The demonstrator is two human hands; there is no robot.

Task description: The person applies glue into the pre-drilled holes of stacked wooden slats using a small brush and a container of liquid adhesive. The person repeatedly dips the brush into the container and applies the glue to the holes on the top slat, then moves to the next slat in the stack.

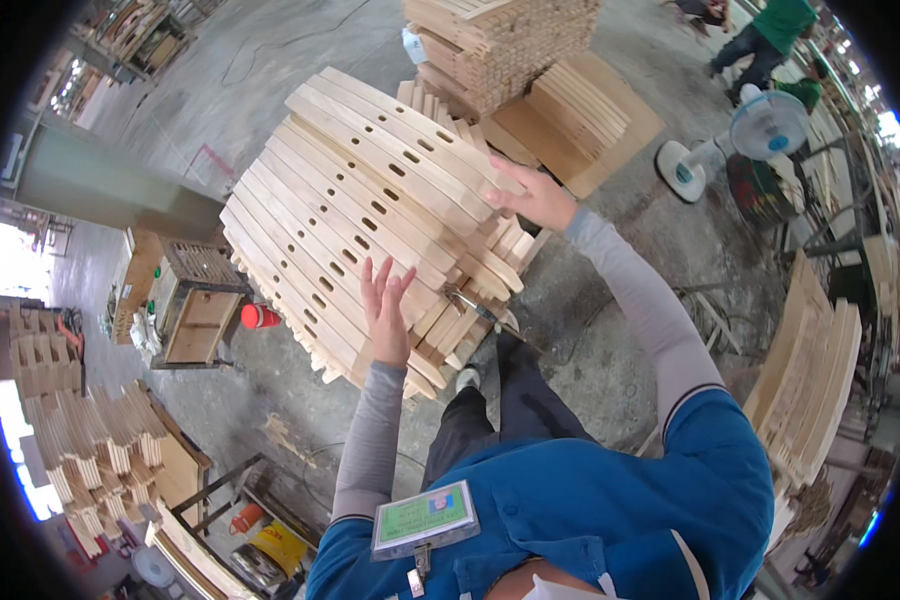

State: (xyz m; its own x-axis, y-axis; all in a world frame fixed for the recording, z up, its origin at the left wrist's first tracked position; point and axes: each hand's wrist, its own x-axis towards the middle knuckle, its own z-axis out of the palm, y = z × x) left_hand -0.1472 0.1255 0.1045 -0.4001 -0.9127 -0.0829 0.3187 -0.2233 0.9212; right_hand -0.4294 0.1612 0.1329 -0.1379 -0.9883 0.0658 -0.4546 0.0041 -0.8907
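A row of pale wooden slats (345, 215) lies side by side on a stack of similar pieces in front of me. Each slat has an oval slot and a small round hole. My left hand (388, 312) is over the near part of the row, its fingers apart and holding nothing. By the far right end of the slats, my right hand (540, 198) has its fingers spread, thumb apart; whether it touches the wood I cannot tell. A slim metal tool with a dark handle (482, 307) rests at the near edge of the stack, between my hands.
Beyond the slats stands a tall stack of wooden pieces (515, 50), beside an open cardboard box (625, 120). A white fan (765, 125) is at the right, with people farther back. Left are a wooden cabinet (202, 325) and a red container (260, 316). Curved boards (810, 370) lean at right.
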